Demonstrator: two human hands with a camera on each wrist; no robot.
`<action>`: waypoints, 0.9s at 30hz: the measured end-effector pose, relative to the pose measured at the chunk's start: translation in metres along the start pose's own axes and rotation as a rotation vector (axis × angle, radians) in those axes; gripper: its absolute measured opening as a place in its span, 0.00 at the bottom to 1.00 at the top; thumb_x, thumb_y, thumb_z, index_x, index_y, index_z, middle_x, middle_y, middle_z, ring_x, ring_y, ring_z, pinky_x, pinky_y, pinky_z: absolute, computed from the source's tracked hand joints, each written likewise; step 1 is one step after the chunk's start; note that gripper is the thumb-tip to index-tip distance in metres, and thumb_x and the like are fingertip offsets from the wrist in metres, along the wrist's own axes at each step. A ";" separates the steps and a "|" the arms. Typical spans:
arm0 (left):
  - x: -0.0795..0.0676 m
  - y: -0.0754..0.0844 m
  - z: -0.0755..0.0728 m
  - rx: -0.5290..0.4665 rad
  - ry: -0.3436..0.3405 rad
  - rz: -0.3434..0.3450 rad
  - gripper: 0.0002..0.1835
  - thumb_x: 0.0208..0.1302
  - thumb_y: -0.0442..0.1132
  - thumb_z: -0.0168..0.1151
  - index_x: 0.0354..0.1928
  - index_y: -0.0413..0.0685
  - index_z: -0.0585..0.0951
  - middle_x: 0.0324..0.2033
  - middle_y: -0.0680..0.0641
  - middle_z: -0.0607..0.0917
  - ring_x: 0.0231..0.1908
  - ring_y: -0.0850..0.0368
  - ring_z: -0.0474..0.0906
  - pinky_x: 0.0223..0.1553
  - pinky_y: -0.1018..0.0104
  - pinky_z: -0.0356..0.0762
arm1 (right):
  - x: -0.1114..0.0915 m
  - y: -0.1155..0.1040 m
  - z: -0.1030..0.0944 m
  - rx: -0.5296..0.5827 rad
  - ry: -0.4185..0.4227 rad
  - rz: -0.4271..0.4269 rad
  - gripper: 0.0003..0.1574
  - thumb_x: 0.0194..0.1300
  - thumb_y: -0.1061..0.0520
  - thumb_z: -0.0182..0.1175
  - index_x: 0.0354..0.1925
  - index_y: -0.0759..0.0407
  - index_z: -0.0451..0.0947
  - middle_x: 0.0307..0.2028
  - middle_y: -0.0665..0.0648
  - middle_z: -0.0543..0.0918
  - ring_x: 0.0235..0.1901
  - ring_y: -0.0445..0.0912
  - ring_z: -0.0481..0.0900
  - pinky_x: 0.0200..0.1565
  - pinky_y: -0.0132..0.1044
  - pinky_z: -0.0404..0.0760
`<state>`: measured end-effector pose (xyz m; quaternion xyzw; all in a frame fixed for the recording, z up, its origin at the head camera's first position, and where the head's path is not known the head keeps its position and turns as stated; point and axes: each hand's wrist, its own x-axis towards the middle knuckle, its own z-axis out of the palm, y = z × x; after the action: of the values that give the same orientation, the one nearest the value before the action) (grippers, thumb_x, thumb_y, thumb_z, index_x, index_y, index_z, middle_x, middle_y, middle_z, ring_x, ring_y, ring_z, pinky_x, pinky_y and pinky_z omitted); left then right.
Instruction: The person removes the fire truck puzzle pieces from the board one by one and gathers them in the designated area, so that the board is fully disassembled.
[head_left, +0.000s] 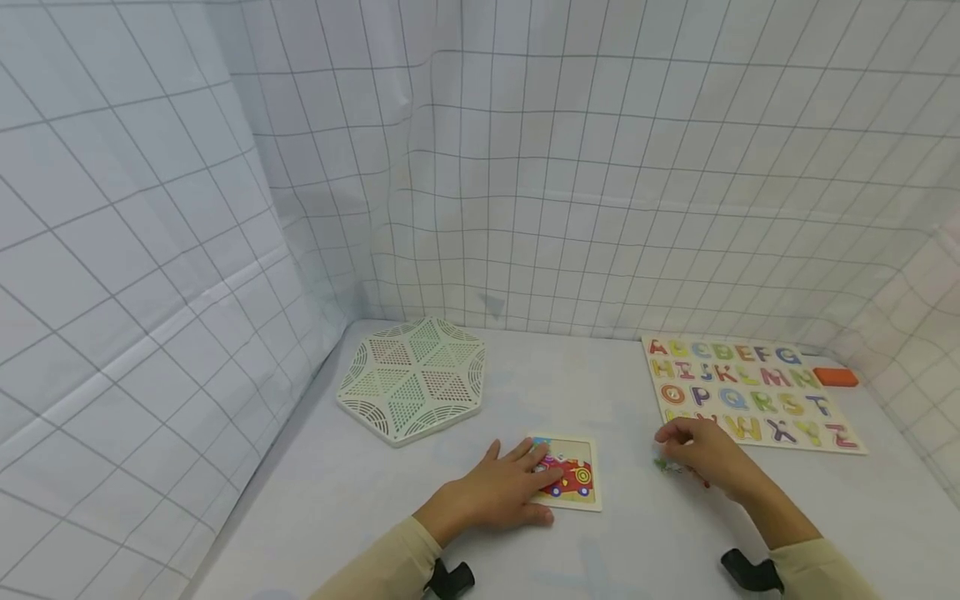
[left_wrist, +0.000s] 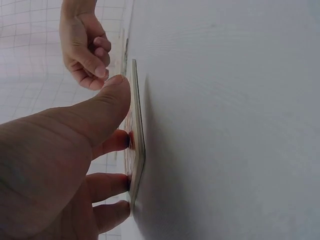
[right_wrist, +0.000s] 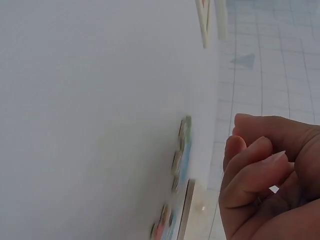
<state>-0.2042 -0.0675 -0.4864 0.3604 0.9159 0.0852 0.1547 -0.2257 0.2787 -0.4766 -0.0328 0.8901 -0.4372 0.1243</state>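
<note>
From where I stand, the person's left hand (head_left: 501,487) is spread with fairly straight fingers over a square wooden tray (head_left: 596,479), fingertips down on its face, the thumb lying off its near edge. In that tray sits a red vehicle (head_left: 577,477) with yellow-ringed and blue round parts, and a blue piece (head_left: 542,442) shows at the upper left corner. A plain tan strip runs along the upper right inside the rim; what lies under the fingers I can't tell.

The right hand (head_left: 708,454) has its fingers curled in toward the thumb, just above and beside some small loose pieces (head_left: 663,465) on the white tabletop (head_left: 630,383). A green one and a reddish bit peep out there; the right wrist view blurs the others.

Behind that hand, the letter board (head_left: 684,384) is filled with rows of coloured letters (head_left: 782,431), its near left corner partly covered by the hand. An orange block (head_left: 836,377) lies by its right edge. Over on the left, a white hexagonal board (head_left: 411,379) full of holes sits near the gridded cloth wall (head_left: 525,167). White tabletop runs between the tray and the loose pieces, and between the two big boards.
</note>
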 end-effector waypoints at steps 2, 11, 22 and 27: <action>0.000 0.000 0.000 0.001 -0.004 -0.005 0.36 0.69 0.68 0.55 0.76 0.72 0.66 0.80 0.49 0.57 0.79 0.46 0.48 0.71 0.30 0.51 | 0.008 -0.011 0.011 0.040 -0.023 0.007 0.11 0.69 0.61 0.62 0.49 0.64 0.81 0.36 0.58 0.78 0.24 0.47 0.72 0.22 0.35 0.72; 0.001 0.000 -0.003 -0.009 0.002 -0.007 0.34 0.70 0.67 0.56 0.76 0.74 0.66 0.79 0.50 0.60 0.79 0.47 0.51 0.71 0.29 0.52 | 0.033 -0.053 0.070 0.193 -0.196 -0.028 0.10 0.70 0.61 0.62 0.48 0.64 0.81 0.33 0.57 0.80 0.28 0.47 0.75 0.27 0.36 0.77; -0.001 -0.005 0.000 0.008 0.132 -0.114 0.33 0.71 0.64 0.56 0.74 0.61 0.72 0.76 0.46 0.66 0.77 0.45 0.57 0.72 0.35 0.56 | 0.041 -0.070 0.099 0.267 -0.240 0.008 0.09 0.71 0.62 0.62 0.47 0.67 0.80 0.27 0.56 0.81 0.19 0.41 0.74 0.23 0.30 0.76; 0.003 -0.007 -0.002 0.006 0.208 -0.218 0.33 0.70 0.63 0.59 0.71 0.55 0.75 0.73 0.45 0.71 0.76 0.43 0.60 0.71 0.36 0.58 | 0.044 -0.076 0.108 0.248 -0.225 0.023 0.08 0.70 0.62 0.62 0.45 0.67 0.81 0.26 0.56 0.80 0.17 0.42 0.72 0.22 0.29 0.76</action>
<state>-0.2113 -0.0700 -0.4873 0.2485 0.9610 0.1019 0.0663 -0.2453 0.1416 -0.4882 -0.0556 0.8101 -0.5359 0.2312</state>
